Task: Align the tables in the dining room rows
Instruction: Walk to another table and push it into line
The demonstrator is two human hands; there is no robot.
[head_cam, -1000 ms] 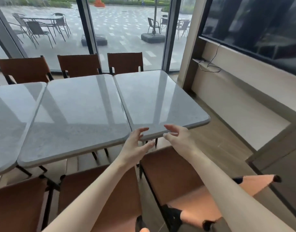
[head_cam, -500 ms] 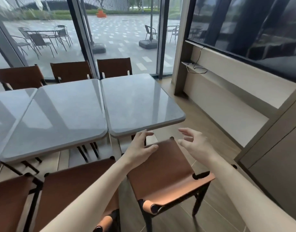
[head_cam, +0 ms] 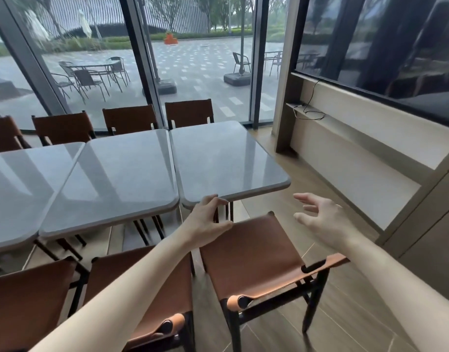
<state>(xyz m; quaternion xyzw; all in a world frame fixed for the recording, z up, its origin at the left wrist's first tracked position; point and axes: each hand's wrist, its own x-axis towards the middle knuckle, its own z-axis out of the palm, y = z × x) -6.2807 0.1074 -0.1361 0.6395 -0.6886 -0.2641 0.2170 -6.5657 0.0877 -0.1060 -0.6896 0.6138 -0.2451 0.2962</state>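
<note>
Counters: three grey stone-look tops in one row. Right counter (head_cam: 226, 158), middle counter (head_cam: 119, 174), left counter (head_cam: 17, 189); the left one is cut by the frame edge.
Row fit: right and middle counters sit side by side with a thin seam between them; the right counter's near edge lies slightly farther away than the middle counter's near edge.
Left hand (head_cam: 205, 219): fingers reach up to the near edge of the right counter by its near-left corner, fingertips at the rim, thumb spread below. Whether they clasp the rim or only touch it cannot be told.
Right hand (head_cam: 320, 217): open, fingers spread and loosely bent, in the air off the right counter's near-right corner, holding nothing, touching nothing.
Near chairs: three with brown leather seats and black frames. Right near chair (head_cam: 256, 257) stands directly below both hands, between the person and the right counter. Middle near chair (head_cam: 172, 283) is partly covered by the left forearm. Left near chair (head_cam: 25, 301) is cut at the frame edge.
Far chairs: four brown backs in a row behind the counters, the rightmost far chair (head_cam: 189, 111) behind the right counter.
Right side: beige wall ledge (head_cam: 345, 123) with a loose black cable (head_cam: 311, 107), dark window above.
Beyond glass: paved patio with metal outdoor chairs (head_cam: 88, 80) and tables.
Floor: wood planks (head_cam: 345, 321).
</note>
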